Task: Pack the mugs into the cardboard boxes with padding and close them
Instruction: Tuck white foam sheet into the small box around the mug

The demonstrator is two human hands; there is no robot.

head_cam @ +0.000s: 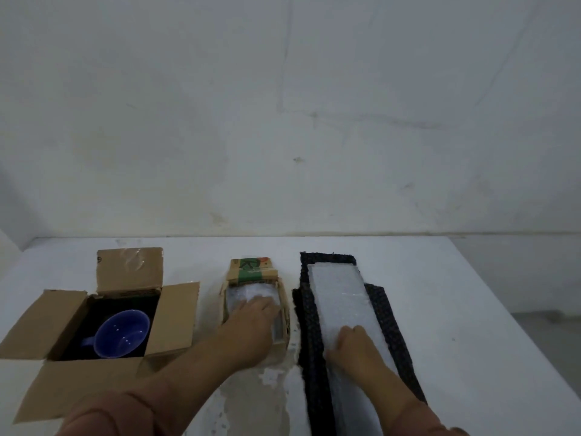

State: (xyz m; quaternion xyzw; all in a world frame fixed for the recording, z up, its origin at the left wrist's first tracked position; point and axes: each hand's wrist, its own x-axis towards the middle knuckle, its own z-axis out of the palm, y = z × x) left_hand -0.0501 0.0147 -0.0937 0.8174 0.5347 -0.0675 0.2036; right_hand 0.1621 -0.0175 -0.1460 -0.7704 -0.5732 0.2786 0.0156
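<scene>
Looking down, what takes up the most room?

A white table [440, 294], set against a pale wall.

And on it?

At the left stands a large cardboard box [176, 313] with all four flaps spread open. At the right a long white foam strip [339, 297] lies lengthwise on top of dark woven mats [386, 313], which show along both its sides.

Anything between them?

A small cardboard box [251, 273], also open, its far flap printed in green and red. White padding [242, 294] fills the top of it.

Where is the mug?

One blue mug [122, 333] sits inside the large box, mouth up and tilted towards the camera, handle to the left, on a dark lining [103, 306]. If the small box holds a mug, the padding hides it.

And the hands?

The left hand [256, 311] reaches across into the small box and lies palm down on the white padding, fingers stretched out flat, holding nothing. The right hand [355, 346] rests on the near part of the foam strip, fingers bent over it. Whether they pinch the foam's edge or merely lie on it, I cannot tell.
</scene>
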